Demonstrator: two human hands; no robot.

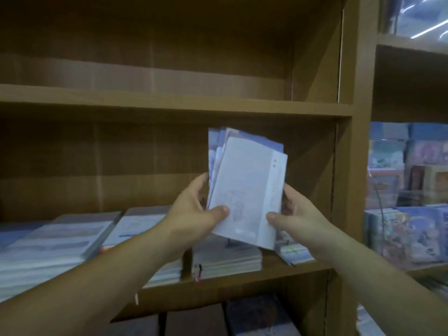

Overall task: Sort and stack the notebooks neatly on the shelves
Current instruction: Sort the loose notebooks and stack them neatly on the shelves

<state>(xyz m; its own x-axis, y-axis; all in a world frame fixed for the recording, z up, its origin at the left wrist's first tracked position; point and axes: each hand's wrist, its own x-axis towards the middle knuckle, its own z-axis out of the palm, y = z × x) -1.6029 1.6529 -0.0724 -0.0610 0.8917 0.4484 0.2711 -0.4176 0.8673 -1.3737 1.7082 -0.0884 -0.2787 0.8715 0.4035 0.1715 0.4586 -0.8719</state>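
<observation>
My left hand (197, 204) and right hand (294, 214) grasp a fanned notebook bundle (244, 187); covers blurred, fingers mostly hidden behind.

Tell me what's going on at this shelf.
A person holds a loosely fanned bunch of notebooks upright in front of the shelf. The left hand grips the bunch's lower left edge, thumb on the front cover, and the right hand grips its lower right edge. The bunch is not yet squared up or set down. Below it, several stacks of notebooks already lie flat on the shelf.
</observation>
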